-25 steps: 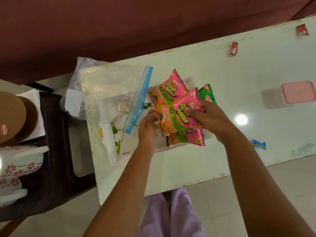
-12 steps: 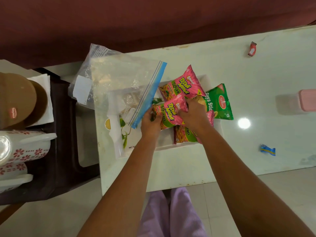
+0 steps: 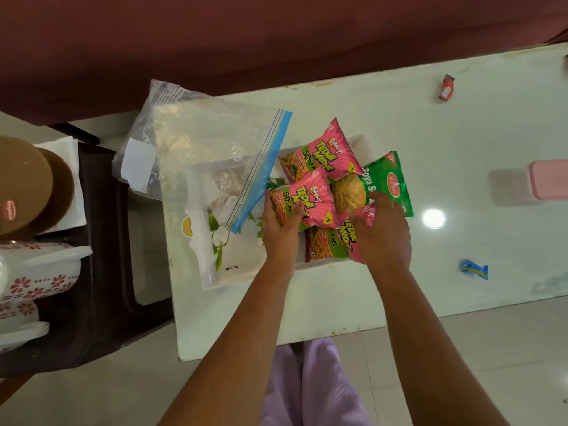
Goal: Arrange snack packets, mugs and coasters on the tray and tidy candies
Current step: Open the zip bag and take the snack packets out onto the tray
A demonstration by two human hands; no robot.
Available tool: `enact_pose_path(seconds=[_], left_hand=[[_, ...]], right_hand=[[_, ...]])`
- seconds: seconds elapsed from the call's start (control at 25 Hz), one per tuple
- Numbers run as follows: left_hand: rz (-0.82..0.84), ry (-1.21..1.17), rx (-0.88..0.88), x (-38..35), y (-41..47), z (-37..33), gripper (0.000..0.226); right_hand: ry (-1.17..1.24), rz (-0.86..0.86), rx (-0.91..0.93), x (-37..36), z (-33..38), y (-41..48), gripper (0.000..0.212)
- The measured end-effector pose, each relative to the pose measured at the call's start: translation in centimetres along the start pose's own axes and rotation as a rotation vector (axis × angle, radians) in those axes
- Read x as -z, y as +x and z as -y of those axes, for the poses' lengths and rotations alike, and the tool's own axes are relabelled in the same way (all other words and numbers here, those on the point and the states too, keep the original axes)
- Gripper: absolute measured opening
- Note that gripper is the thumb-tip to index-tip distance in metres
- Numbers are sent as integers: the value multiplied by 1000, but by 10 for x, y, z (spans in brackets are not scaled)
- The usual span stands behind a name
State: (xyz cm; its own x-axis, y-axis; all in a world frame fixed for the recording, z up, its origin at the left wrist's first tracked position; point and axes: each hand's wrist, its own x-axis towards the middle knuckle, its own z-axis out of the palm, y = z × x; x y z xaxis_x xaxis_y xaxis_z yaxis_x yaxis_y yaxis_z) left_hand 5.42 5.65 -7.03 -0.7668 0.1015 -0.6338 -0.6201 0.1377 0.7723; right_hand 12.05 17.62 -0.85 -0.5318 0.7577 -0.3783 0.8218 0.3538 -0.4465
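Observation:
A white tray (image 3: 246,272) with a leaf print lies on the pale table. Three pink snack packets lie on its right half: one at the back (image 3: 322,155), one in the middle (image 3: 310,201), one at the front (image 3: 329,241). A green snack packet (image 3: 387,179) lies at the tray's right end. My left hand (image 3: 281,229) grips the left edge of the middle pink packet. My right hand (image 3: 381,232) presses on the front pink packet and the edge of the green one. Two white floral mugs (image 3: 37,269) and brown coasters (image 3: 24,186) sit on the dark side table at left.
A clear zip bag (image 3: 203,149) with a blue seal lies over the tray's left half. Loose candies lie on the table: a red one (image 3: 446,87) at the back, a blue one (image 3: 475,269) at the right front. A pink box (image 3: 550,179) stands at the right edge.
The held pink packet has come down onto the tray among the others. My right hand has shifted right and down onto the front pink packet; the green packet shows more.

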Motion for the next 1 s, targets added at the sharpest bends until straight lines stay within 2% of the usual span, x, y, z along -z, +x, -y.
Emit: enact_pose_path(seconds=[0.12,0.24,0.32,0.4,0.44,0.52,0.56,0.64,0.8,0.88,1.0], left_hand=[[-11,18,-26,-4,1,-1,79],[-40,60,-57,-4,-1,-3,73],[-183,141,-115,-1,-10,-2,51],[-424,127,-162,11,-20,1,26],[-527,69,-159,22,-22,3,23],[-637,-88,-29,48,-14,3,19],[-639,-160,73,60,-7,0,18],[-534,-279,221,77,9,-11,30],[-264,-396,314,84,34,-41,48],[-229,-444,325,87,35,-49,44],[-236,-530,282,105,25,-64,46]], right_hand=[[57,-18,8,-5,0,5,42],[81,-37,9,-6,1,9,40],[51,-93,15,-2,6,8,38],[55,-165,97,0,20,5,35],[77,-170,182,-1,32,4,34],[78,-69,367,-13,62,4,34],[64,27,438,-23,77,4,36],[26,233,499,-49,105,1,39],[-80,489,495,-91,129,-14,53],[-102,528,530,-98,129,-23,60],[-157,439,723,-93,129,-37,70]])
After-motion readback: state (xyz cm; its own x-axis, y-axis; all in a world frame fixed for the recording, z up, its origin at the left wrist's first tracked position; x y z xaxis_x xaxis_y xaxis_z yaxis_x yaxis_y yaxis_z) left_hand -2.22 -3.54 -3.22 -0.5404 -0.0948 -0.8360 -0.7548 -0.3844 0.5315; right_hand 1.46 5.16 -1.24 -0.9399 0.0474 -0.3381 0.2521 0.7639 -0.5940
